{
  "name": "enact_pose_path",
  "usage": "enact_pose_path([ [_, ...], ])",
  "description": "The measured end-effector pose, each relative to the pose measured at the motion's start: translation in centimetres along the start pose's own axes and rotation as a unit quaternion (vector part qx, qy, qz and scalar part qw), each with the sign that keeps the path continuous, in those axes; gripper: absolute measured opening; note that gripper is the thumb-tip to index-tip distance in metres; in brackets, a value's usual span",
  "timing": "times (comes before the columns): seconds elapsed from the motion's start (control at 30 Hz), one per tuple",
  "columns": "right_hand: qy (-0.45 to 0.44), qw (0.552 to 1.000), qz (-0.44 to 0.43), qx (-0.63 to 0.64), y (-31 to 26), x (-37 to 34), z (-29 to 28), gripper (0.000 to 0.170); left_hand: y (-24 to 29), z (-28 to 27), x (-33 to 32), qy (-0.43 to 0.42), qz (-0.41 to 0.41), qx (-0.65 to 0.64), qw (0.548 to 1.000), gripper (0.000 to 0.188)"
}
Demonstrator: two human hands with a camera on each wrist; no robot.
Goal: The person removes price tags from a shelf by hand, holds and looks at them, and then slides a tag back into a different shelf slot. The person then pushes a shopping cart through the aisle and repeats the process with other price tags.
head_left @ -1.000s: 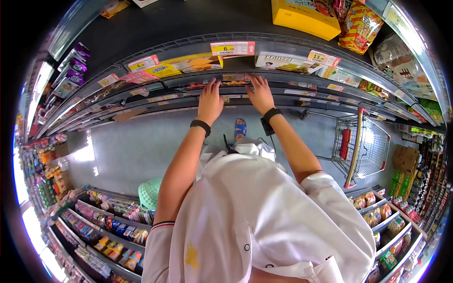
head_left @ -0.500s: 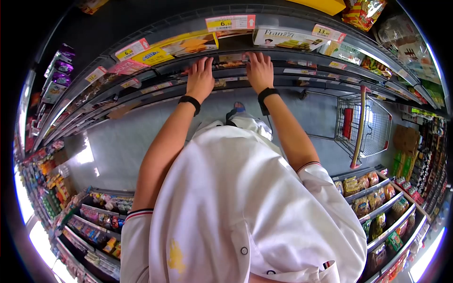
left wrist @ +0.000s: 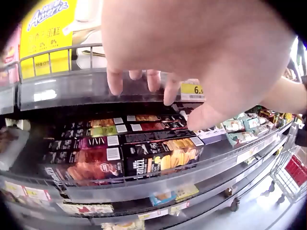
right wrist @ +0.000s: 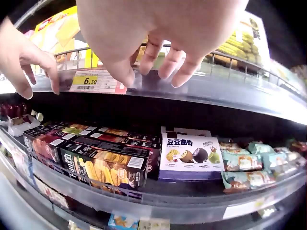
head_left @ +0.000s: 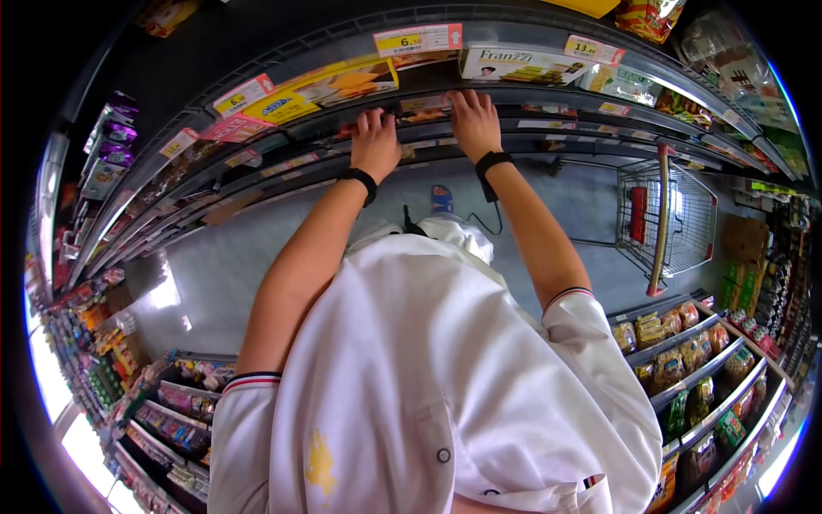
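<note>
My left hand [head_left: 375, 146] reaches toward the shelves, fingers loosely bent and nothing between them. Beside it, my right hand [head_left: 475, 127] is held the same way, fingers hanging at a shelf edge [right wrist: 211, 88] near a yellow 6.50 price tag [right wrist: 91, 80]. In the left wrist view, the left fingertips hang above black Franzzi biscuit boxes [left wrist: 163, 155] on the shelf below. Right of those boxes, in the right wrist view, stands a white-and-purple box [right wrist: 189, 155] with cookie pictures. Both wrists wear black bands.
Teal-and-white packets [right wrist: 247, 163] lie farther right on that shelf. The upper shelf carries a white Franzzi box [head_left: 522, 67] and a yellow box [head_left: 342, 84] behind a wire guard. A shopping cart [head_left: 668, 223] stands at the right. Stocked racks [head_left: 685, 368] are behind the person.
The head view has shifted, with the upper-shelf boxes now larger. Both hands stay in front of the shelves, the left one lately slightly nearer the right. Nothing has been picked up.
</note>
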State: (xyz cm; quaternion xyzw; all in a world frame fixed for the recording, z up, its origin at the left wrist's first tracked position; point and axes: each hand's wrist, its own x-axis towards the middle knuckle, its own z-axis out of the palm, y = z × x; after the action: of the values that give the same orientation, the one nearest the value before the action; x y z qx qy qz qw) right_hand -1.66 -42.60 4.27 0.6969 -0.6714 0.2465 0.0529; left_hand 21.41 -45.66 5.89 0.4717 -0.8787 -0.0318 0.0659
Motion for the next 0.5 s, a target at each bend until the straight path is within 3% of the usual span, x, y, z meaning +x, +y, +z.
enact_pose_path([
  [0.3, -0.021, 0.997, 0.051, 0.063, -0.8, -1.5, 0.9, 0.047, 0.9, -0.3, 1.0, -0.006, -0.023, -0.138, 0.99, 0.068],
  [0.5, -0.018, 0.994, 0.05, 0.095, -1.1, -1.2, 1.1, 0.046, 1.3, -1.2, 1.1, -0.006, -0.014, -0.111, 0.994, 0.069],
])
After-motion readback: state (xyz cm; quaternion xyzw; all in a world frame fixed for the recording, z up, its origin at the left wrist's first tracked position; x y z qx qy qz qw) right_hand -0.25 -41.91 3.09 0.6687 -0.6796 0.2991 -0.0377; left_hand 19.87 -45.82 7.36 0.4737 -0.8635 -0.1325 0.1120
